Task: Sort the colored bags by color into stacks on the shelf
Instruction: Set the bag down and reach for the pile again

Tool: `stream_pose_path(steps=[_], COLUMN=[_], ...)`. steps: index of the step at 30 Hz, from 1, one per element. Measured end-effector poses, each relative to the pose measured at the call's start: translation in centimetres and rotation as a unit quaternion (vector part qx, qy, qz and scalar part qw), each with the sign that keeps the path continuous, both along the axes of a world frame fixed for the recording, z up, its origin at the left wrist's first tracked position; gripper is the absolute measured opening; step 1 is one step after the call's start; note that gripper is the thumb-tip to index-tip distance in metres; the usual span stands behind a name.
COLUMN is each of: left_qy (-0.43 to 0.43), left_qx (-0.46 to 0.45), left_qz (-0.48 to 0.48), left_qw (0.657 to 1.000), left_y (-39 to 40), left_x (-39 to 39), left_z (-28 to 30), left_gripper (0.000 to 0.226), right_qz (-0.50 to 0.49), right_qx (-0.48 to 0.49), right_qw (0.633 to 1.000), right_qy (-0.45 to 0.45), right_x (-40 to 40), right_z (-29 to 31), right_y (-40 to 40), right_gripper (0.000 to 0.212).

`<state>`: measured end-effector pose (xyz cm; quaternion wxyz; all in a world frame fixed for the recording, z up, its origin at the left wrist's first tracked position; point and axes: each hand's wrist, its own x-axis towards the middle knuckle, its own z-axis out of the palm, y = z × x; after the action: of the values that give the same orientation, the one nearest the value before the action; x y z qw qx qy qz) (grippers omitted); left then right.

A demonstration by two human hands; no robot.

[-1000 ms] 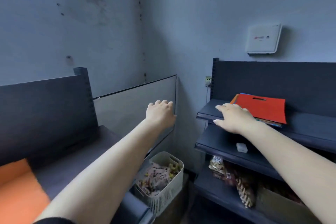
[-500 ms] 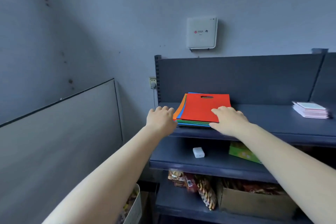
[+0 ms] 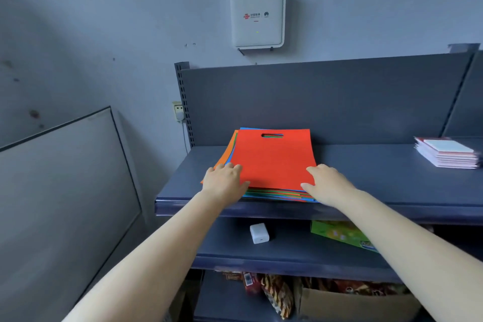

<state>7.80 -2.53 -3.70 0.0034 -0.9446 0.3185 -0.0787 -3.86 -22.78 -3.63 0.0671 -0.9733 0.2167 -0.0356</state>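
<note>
Bags (image 3: pixel 271 183) of several colours lay in one mixed stack at the left end of the top shelf (image 3: pixel 366 180), with a red bag (image 3: pixel 273 158) uppermost, its cut-out handle toward the back panel. Orange, blue and green edges stuck out beneath it on the left and along the front.

From the head view, the left hand (image 3: pixel 224 180) rested on the stack's near left corner, fingers straight and spread over the red and orange edges. The right hand (image 3: pixel 326 184) lay at the near right corner, fingers loosely extended on the red bag; whether its thumb hooked under the edge could not be told.

A pile of white and pink booklets (image 3: pixel 448 154) sat well apart at the shelf's right end. On the shelf below were a small white charger (image 3: pixel 259 233) and a green box (image 3: pixel 342 235). A white router (image 3: pixel 257 17) hung on the wall above.
</note>
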Motion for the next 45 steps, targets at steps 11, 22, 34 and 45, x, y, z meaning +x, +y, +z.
stream_pose_path(steps=[11,22,34,45], left_qy=[0.05,0.099,0.13,0.096], left_qx=[-0.084,-0.212,-0.263,-0.366], left_qz=[-0.005,-0.014,0.156,0.145], left_qw=[0.995,0.972,0.943,0.914], left_y=[-4.0,-2.6,0.8,4.5], left_x=[3.3,5.5,10.4,8.2], left_z=[-5.8,-5.0,-5.1,-2.8], left_gripper=[0.053,0.042,0.062,0.008], right_qz=[-0.105,-0.152,-0.126,-0.088], right_qx=[0.229,0.34,0.533,0.604], right_qw=[0.952,0.818,0.652,0.606], right_qy=[-0.174,-0.439,-0.523,-0.51], right_x=[4.0,3.6,2.6,2.8], right_z=[-3.8,-6.6,-5.9,-4.4], right_y=[-4.3,-6.2,-5.1,-3.6], right_gripper=[0.023,0.016,0.027,0.023])
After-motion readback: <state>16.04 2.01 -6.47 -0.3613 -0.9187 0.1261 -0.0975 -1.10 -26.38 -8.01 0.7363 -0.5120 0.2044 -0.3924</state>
